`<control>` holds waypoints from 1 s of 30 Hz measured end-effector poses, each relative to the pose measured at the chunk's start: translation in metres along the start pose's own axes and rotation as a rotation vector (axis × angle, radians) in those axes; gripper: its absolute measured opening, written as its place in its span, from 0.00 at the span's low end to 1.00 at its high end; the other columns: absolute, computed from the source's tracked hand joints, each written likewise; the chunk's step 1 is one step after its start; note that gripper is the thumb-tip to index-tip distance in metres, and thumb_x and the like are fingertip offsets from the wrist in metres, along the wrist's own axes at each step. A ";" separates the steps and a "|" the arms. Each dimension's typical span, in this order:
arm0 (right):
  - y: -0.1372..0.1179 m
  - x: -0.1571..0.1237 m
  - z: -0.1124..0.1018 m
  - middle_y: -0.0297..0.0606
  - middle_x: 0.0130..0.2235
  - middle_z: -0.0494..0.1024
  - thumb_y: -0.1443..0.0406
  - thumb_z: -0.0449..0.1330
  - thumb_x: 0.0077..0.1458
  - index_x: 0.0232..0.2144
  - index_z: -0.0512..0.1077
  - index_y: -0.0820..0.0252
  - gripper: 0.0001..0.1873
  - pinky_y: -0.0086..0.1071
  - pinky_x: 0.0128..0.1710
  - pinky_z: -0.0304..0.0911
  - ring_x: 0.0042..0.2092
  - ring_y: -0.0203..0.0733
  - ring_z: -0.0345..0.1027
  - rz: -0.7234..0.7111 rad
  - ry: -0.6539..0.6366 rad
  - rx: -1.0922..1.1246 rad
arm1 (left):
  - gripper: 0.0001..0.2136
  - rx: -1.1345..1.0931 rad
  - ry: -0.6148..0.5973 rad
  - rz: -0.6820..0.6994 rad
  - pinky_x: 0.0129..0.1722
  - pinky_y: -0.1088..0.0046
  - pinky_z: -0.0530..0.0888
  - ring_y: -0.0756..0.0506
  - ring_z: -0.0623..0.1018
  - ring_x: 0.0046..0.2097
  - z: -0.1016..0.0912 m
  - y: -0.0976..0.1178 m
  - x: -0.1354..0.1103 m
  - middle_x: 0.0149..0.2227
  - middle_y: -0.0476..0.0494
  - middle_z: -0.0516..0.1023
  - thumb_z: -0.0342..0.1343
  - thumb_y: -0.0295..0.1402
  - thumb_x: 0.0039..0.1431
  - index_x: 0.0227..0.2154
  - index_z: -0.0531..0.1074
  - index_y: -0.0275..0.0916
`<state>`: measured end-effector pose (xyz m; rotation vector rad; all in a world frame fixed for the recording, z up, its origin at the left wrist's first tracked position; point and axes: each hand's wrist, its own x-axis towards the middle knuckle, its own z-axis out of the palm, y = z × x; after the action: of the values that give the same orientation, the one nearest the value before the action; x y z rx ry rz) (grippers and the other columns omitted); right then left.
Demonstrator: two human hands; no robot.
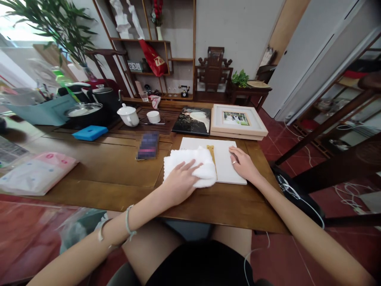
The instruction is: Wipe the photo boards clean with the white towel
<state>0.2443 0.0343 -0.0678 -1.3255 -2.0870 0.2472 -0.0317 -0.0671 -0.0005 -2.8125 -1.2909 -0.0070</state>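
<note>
My left hand (177, 183) lies on a white cloth (195, 163), fingers pressed flat onto it. The cloth covers the left part of a white flat board or canvas (226, 165) lying on the wooden table (113, 171). A yellow figure (211, 153) shows on the board beside the cloth. My right hand (242, 163) rests on the board's right edge with fingers stretched out and a ring on one finger.
Behind the board lie a dark photo print (193, 120) and stacked white picture frames (238, 121). A phone (148, 145), blue sponge (90, 132), white teapot (128, 115), cup (153, 116) and pots stand further back. A pink packet (35, 172) lies at left.
</note>
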 end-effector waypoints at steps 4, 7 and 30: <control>0.000 0.000 0.000 0.52 0.56 0.71 0.65 0.48 0.59 0.49 0.71 0.66 0.20 0.49 0.62 0.55 0.59 0.51 0.63 0.002 -0.003 -0.010 | 0.19 0.049 0.036 -0.098 0.62 0.53 0.59 0.35 0.58 0.66 0.010 -0.032 0.031 0.66 0.40 0.59 0.54 0.26 0.58 0.53 0.72 0.40; 0.000 0.000 -0.001 0.51 0.56 0.72 0.65 0.48 0.59 0.50 0.71 0.64 0.20 0.49 0.61 0.56 0.59 0.51 0.64 -0.002 0.000 -0.006 | 0.18 0.063 0.063 -0.144 0.62 0.53 0.58 0.35 0.57 0.66 0.016 -0.054 0.051 0.65 0.36 0.59 0.53 0.27 0.59 0.53 0.72 0.36; -0.001 0.000 0.001 0.52 0.56 0.71 0.64 0.48 0.60 0.50 0.71 0.65 0.20 0.48 0.61 0.57 0.59 0.51 0.63 0.016 -0.005 0.009 | 0.19 -0.024 0.030 -0.056 0.62 0.56 0.60 0.36 0.60 0.66 0.005 -0.030 0.026 0.66 0.42 0.59 0.53 0.27 0.59 0.53 0.72 0.42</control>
<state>0.2435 0.0340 -0.0681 -1.3378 -2.0784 0.2666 -0.0376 -0.0275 -0.0038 -2.7838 -1.3718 -0.0675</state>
